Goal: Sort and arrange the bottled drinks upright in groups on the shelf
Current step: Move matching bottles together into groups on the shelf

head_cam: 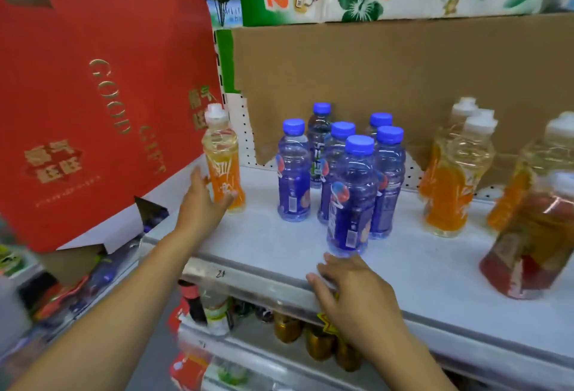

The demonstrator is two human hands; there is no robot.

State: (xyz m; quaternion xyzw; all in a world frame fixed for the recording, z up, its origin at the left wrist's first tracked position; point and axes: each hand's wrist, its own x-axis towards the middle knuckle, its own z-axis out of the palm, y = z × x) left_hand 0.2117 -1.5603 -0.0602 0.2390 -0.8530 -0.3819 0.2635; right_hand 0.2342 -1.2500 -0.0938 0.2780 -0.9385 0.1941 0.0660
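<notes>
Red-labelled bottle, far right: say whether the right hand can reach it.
Probably yes: only bare shelf front lies between the right hand and the red-labelled bottle; the blue bottles stand aside.

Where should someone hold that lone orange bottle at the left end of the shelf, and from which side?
Grip the orange bottle at its pinched waist, from the front left, where the left hand grips it low. It stands upright. The waist should stop fingers slipping, the red box stands close on its left, and the blue bottles stand to its right.
</notes>
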